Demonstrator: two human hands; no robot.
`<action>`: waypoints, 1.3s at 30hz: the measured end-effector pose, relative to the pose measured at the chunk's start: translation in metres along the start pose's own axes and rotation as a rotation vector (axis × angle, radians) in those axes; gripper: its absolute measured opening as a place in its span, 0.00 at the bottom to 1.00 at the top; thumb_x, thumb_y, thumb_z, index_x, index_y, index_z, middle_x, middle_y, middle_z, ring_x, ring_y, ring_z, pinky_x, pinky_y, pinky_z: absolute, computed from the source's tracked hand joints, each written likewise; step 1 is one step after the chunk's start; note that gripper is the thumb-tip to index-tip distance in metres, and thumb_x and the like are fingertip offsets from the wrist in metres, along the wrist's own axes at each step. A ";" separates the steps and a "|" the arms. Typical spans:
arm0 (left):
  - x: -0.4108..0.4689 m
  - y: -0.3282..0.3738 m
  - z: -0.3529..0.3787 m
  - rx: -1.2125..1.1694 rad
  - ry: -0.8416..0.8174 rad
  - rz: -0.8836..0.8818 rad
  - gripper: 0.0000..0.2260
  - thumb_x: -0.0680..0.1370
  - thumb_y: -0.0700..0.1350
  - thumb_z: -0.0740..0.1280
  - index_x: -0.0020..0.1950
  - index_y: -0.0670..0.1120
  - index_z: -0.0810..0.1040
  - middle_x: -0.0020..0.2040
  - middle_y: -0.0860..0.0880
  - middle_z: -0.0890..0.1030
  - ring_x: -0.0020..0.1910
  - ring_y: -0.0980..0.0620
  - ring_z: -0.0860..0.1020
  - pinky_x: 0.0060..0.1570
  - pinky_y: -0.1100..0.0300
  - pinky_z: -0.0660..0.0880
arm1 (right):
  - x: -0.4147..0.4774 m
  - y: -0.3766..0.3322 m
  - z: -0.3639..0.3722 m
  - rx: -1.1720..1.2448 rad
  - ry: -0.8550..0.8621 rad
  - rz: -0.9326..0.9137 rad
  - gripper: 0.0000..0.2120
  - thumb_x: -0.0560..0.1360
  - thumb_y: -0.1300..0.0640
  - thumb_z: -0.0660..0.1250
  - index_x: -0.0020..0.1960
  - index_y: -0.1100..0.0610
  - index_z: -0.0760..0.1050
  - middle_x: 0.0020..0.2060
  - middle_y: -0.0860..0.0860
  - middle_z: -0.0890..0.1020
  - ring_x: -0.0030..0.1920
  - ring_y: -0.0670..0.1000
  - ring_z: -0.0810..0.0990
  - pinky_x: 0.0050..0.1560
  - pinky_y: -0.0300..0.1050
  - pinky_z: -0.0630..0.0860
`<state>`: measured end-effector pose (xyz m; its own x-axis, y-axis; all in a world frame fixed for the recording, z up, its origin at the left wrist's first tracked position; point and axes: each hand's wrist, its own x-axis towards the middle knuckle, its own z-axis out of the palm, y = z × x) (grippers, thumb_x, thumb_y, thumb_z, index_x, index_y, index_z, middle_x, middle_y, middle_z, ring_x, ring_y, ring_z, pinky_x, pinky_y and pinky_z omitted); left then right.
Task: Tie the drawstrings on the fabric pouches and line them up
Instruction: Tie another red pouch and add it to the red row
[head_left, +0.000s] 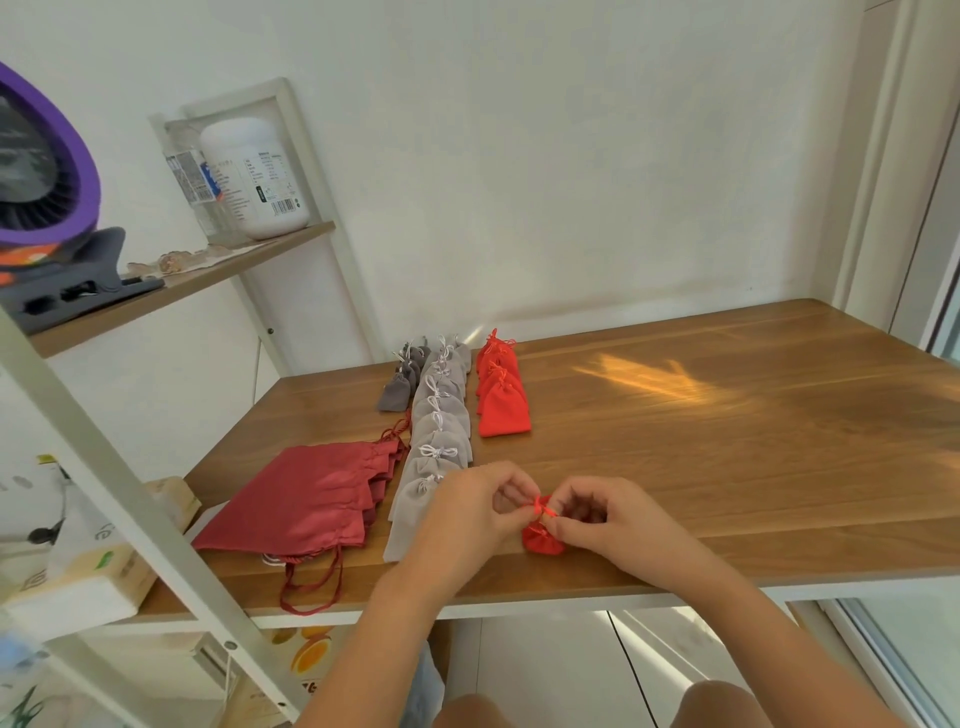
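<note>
Pinching the thin red drawstring (542, 506) between thumb and forefinger on each side, the left hand (475, 512) and right hand (605, 514) meet low in the centre of the frame, fingers narrowed tight on the cord, above a small bright red fabric pouch (542, 540) that sits on the brown wooden desk (727, 441) near its front edge. Just left of the left hand, a column of pale grey fabric pouches (434, 447) with white tied cords runs away toward the wall, each overlapping the next. Beside it toward the upper centre lies a shorter column of bright red pouches (501, 395), and on the other side a short column of dark grey pouches (402, 376). A stack of larger dark red satin bags (306, 499) lies at the lower left of the desk, its cords hanging over the front edge. The whole right half of the desk is bare wood reaching to the right edge of the frame. A white metal shelf frame (119, 467) crosses the left of the frame, beside the desk's left edge.
</note>
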<state>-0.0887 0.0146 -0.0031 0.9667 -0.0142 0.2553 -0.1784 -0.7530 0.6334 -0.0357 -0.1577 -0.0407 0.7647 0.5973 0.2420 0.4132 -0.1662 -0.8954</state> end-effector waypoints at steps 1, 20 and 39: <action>0.000 0.000 0.004 0.032 0.018 0.033 0.04 0.72 0.41 0.73 0.45 0.49 0.82 0.36 0.57 0.79 0.34 0.67 0.72 0.35 0.71 0.66 | -0.001 -0.001 0.000 0.007 0.010 0.000 0.04 0.74 0.58 0.72 0.41 0.57 0.81 0.31 0.45 0.80 0.32 0.40 0.73 0.36 0.33 0.68; -0.012 -0.005 0.041 -0.507 0.178 -0.084 0.04 0.73 0.39 0.73 0.43 0.48 0.85 0.39 0.50 0.85 0.42 0.52 0.82 0.44 0.56 0.78 | 0.000 0.000 -0.010 0.334 0.149 0.117 0.06 0.75 0.62 0.68 0.46 0.57 0.84 0.32 0.56 0.78 0.33 0.47 0.71 0.38 0.36 0.69; -0.009 -0.007 0.025 -1.210 0.018 -0.220 0.05 0.73 0.40 0.69 0.41 0.42 0.73 0.52 0.41 0.84 0.51 0.48 0.81 0.57 0.52 0.72 | 0.004 -0.006 -0.021 0.941 0.113 0.262 0.08 0.78 0.58 0.58 0.43 0.58 0.73 0.42 0.56 0.85 0.28 0.44 0.77 0.29 0.33 0.71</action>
<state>-0.0910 0.0035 -0.0284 0.9968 0.0519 0.0611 -0.0757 0.3573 0.9309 -0.0247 -0.1712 -0.0261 0.8391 0.5437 -0.0167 -0.3014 0.4391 -0.8464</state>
